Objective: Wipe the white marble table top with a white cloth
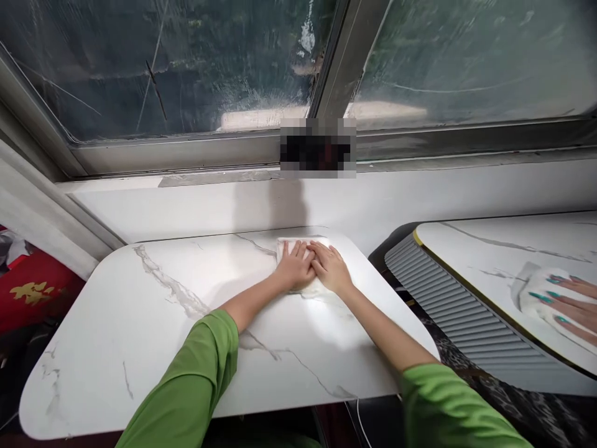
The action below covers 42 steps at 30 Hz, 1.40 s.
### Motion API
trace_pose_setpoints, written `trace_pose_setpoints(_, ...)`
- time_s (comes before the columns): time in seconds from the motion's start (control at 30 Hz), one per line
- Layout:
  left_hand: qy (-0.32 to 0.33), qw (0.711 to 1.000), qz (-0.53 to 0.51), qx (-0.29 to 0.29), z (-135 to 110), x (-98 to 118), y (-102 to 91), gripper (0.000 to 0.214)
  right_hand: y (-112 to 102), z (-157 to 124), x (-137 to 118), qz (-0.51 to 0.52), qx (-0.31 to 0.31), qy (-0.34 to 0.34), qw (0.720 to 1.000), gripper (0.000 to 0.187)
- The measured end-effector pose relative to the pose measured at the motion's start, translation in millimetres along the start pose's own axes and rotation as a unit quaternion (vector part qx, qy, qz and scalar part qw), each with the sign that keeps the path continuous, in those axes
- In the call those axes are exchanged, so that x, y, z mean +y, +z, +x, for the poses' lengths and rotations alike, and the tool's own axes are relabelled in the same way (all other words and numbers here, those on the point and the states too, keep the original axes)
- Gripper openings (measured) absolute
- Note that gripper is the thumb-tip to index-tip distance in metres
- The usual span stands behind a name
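A white cloth [311,244] lies on the far side of a white marble-look table [140,323], close to the wall under the window. My left hand [295,266] and my right hand [330,266] both rest flat on the cloth, side by side and touching, fingers stretched out toward the wall. Most of the cloth is hidden under them. Both of my arms wear green sleeves.
A second marble-look table [485,255] stands at the right, where another person's hand [571,305] with teal nails presses a white cloth [532,295]. A grey ribbed panel [448,305] lies between the tables. A window [186,68] runs above. Something red [32,289] sits at the left.
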<state>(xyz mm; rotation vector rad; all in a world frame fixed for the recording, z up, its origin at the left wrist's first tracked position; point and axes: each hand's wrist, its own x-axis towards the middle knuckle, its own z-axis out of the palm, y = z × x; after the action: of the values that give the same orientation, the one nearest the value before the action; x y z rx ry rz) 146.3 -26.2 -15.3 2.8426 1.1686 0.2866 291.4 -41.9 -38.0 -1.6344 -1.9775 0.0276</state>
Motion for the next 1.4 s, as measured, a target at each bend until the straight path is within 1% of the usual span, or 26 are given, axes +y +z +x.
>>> trace_pose_setpoints(0.07, -0.021, 1.0, -0.007, 0.001, 15, -23, -2.2, 0.052, 11, 29, -2, 0.012, 0.001, 0.007, 1.0, 0.041)
trace_pose_setpoints(0.13, -0.042, 0.999, -0.011, 0.016, 26, -39, -2.4, 0.05, 19, 51, -4, 0.022, 0.0, 0.005, 1.0, 0.04)
trace_pose_setpoints(0.23, -0.06, 0.997, -0.012, 0.037, 33, -51, 0.0, 0.048, 26, 67, -4, 0.036, -0.004, -0.002, 0.999, 0.039)
trace_pose_setpoints(0.3, -0.062, 0.997, -0.007, 0.041, 34, -52, 1.7, 0.047, 27, 68, -3, 0.045, -0.001, 0.0, 0.999, 0.039)
trace_pose_setpoints(0.4, -0.069, 0.996, 0.004, 0.049, 29, -47, 2.1, 0.047, 25, 63, -3, 0.051, 0.008, 0.006, 0.999, 0.039)
trace_pose_setpoints(0.57, -0.086, 0.995, 0.006, 0.044, 10, -30, -2.0, 0.049, 16, 45, -16, 0.04, -0.014, 0.002, 0.999, 0.041)
trace_pose_setpoints(0.67, -0.078, 0.996, 0.002, 0.035, -12, -15, -6.0, 0.05, 8, 20, -27, 0.019, -0.026, -0.005, 0.999, 0.043)
trace_pose_setpoints(0.73, -0.064, 0.997, 0.002, 0.03, -33, -3, -9.6, 0.052, 0, -4, -37, -0.018, -0.029, -0.026, 0.999, 0.045)
trace_pose_setpoints(0.8, -0.038, 0.999, 0.0, 0.021, -61, 13, -14.3, 0.054, -10, -35, -50, -0.064, -0.03, -0.058, 0.996, 0.045)
trace_pose_setpoints(0.87, 0.0, 1.0, -0.007, 0.013, -95, 29, -20.0, 0.057, -23, -68, -68, -0.105, -0.036, -0.085, 0.99, 0.042)
trace_pose_setpoints(0.93, 0.035, 0.999, -0.018, 0.009, -132, 45, -26.2, 0.059, -36, -100, -88, -0.125, -0.045, -0.1, 0.986, 0.037)
trace_pose_setpoints(1.03, 0.047, 0.998, -0.032, 0.01, -178, 61, -35.4, 0.06, -45, -136, -114, -0.095, -0.04, -0.117, 0.988, 0.036)
trace_pose_setpoints(1.1, 0.031, 0.999, -0.04, 0.012, -194, 63, -41.0, 0.059, -42, -146, -125, -0.057, -0.025, -0.12, 0.991, 0.041)
trace_pose_setpoints(1.17, 0.013, 0.999, -0.049, 0.007, -197, 58, -45.3, 0.057, -35, -143, -131, -0.024, -0.013, -0.11, 0.994, 0.045)
trace_pose_setpoints(1.23, -0.009, 0.999, -0.054, -0.004, -188, 46, -47.0, 0.056, -25, -130, -131, 0.001, -0.007, -0.088, 0.996, 0.047)
trace_pose_setpoints(1.3, -0.027, 0.998, -0.052, -0.007, -170, 29, -45.4, 0.053, -14, -108, -128, 0.015, -0.002, -0.061, 0.998, 0.047)
trace_pose_setpoints(1.4, -0.046, 0.998, -0.037, 0.013, -136, -3, -38.3, 0.05, 3, -64, -119, 0.021, 0.001, -0.046, 0.999, 0.045)
